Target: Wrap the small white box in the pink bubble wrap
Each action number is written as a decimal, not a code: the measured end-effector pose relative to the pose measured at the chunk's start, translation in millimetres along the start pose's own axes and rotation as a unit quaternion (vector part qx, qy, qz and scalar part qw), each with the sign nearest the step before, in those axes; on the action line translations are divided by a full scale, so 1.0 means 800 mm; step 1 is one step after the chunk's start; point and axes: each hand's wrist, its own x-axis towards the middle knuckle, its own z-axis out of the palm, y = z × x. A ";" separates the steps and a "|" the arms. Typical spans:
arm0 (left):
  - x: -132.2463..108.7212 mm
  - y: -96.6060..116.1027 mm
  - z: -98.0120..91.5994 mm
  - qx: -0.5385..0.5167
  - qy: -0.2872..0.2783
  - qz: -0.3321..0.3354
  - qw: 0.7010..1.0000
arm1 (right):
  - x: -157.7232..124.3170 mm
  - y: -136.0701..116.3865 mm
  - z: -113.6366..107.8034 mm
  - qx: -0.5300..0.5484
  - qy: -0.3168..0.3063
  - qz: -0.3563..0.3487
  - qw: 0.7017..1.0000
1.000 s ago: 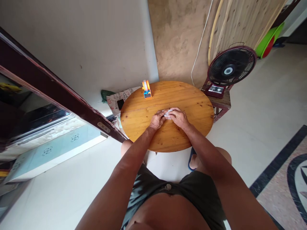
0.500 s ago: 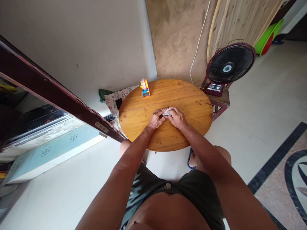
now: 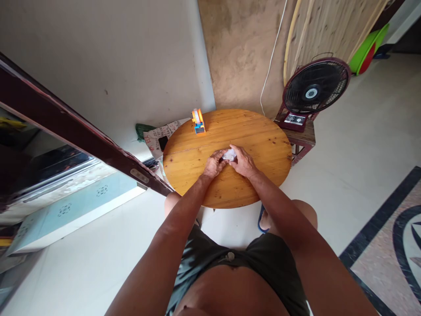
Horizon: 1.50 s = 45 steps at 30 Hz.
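Observation:
A small whitish, partly see-through packet is between my two hands over the middle of the round wooden table. My left hand is curled round its left side, the fingertips against it. On its right side, my right hand has the thumb below and the fingers along the upper edge. Both hands rest on or close to the tabletop. What exactly the packet holds is too small to tell.
An orange and blue tape dispenser stands on the table's far left edge. Right of the table, a dark fan sits on a wooden stool. A black phone-like object lies on printed sacking at the left.
My right hand's fingers have lifted and straightened a little, so more of the white packet shows. My left hand stays where it was.

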 end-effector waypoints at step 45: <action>-0.010 0.019 -0.020 -0.237 0.065 -0.104 0.964 | -0.006 -0.003 -0.020 0.096 -0.009 -0.052 0.994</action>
